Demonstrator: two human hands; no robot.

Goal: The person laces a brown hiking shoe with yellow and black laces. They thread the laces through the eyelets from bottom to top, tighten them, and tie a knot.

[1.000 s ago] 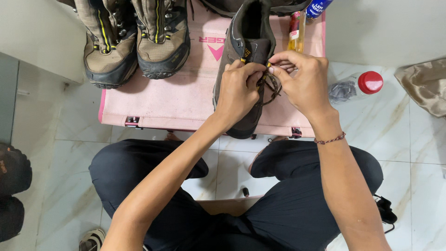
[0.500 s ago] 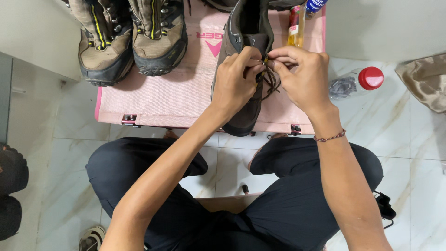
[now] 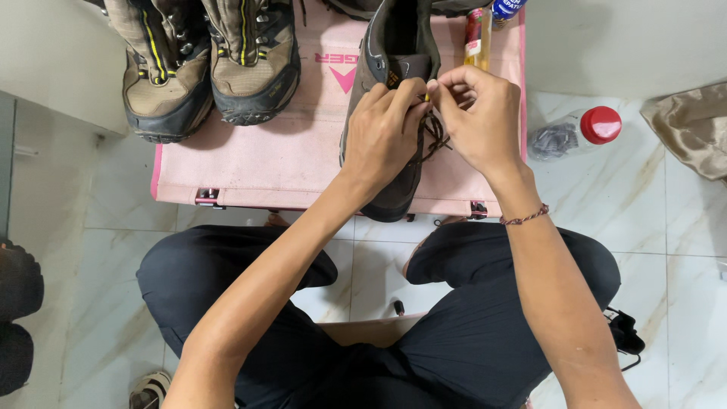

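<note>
Head view looks down on a seated person working at a brown shoe [image 3: 394, 113] that stands on a low pink table [image 3: 288, 163], its toe pointing toward the knees. Judging by the hands, the step in hand is lacing: both are bunched over the eyelets at the middle of the shoe. Left hand [image 3: 382, 132] lies over the tongue, fingers curled nearly closed, pinching the dark lace [image 3: 437, 136]. Right hand [image 3: 477, 113] is likewise almost closed, thumb and forefinger gripping the lace end close beside the left fingertips; a loose loop of lace hangs between them. A next move would call for a fine pinch and steady aim at a small eyelet. Two tan boots [image 3: 208, 64] stand on the table's far left, and a red-capped bottle [image 3: 579, 130] lies on the tiled floor to the right
</note>
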